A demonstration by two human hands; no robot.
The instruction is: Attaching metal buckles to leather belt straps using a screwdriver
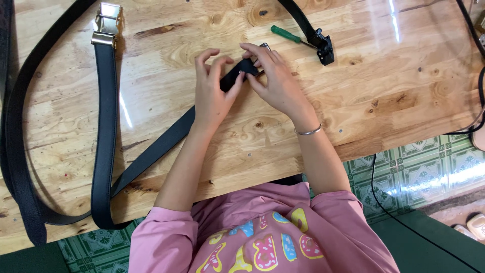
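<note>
A black leather belt (151,151) lies across the wooden table (384,96) and hangs off its near edge. My left hand (212,91) pinches the belt's free end (237,73) between thumb and fingers. My right hand (275,78) meets it from the right, fingertips on the same end and on a small metal piece (264,47) just behind it. The rest of that piece is hidden by my fingers. A thin silver bangle (308,131) circles my right wrist.
A green-handled screwdriver (289,35) lies behind my hands, next to a black buckle clamp (323,46) on another belt. A gold and silver buckle (106,23) sits at the far left on a looped belt (103,126). A black cable (480,91) runs along the right edge.
</note>
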